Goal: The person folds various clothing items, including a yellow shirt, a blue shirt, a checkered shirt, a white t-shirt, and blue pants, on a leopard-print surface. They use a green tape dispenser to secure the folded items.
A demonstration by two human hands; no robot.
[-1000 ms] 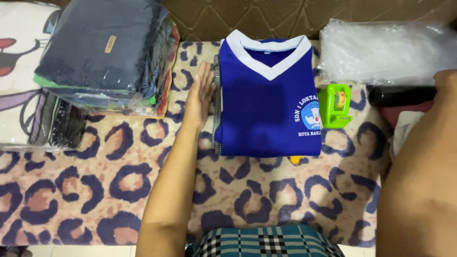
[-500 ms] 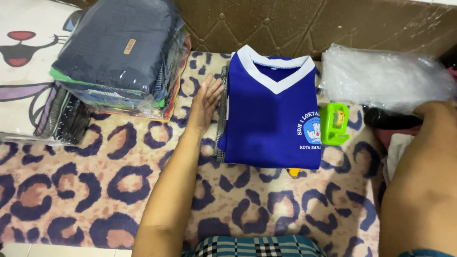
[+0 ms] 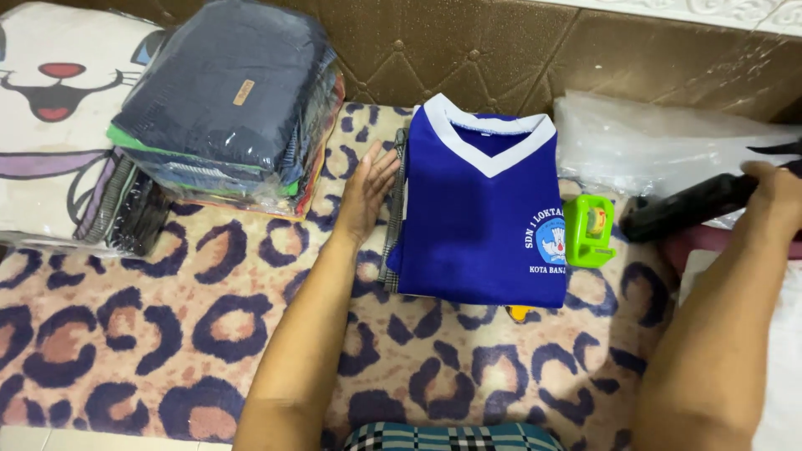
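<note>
Left hand (image 3: 365, 194) lies flat, fingers spread, against the folded shirt (image 3: 484, 217). Right hand (image 3: 773, 196) is closed round a black tool (image 3: 685, 207); bagging step, apparently, calling for a steady shirt.

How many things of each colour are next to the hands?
Blue: 1, the folded blue shirt by the left hand
Green: 1, the green tape dispenser
Black: 1, the black object in the right hand
Total: 3

Bagged clothes stack (image 3: 225, 108) sitting upper left on leopard-print rug (image 3: 167, 334); green tape dispenser (image 3: 589, 230) lying nr clear plastic bags (image 3: 660, 146).
</note>
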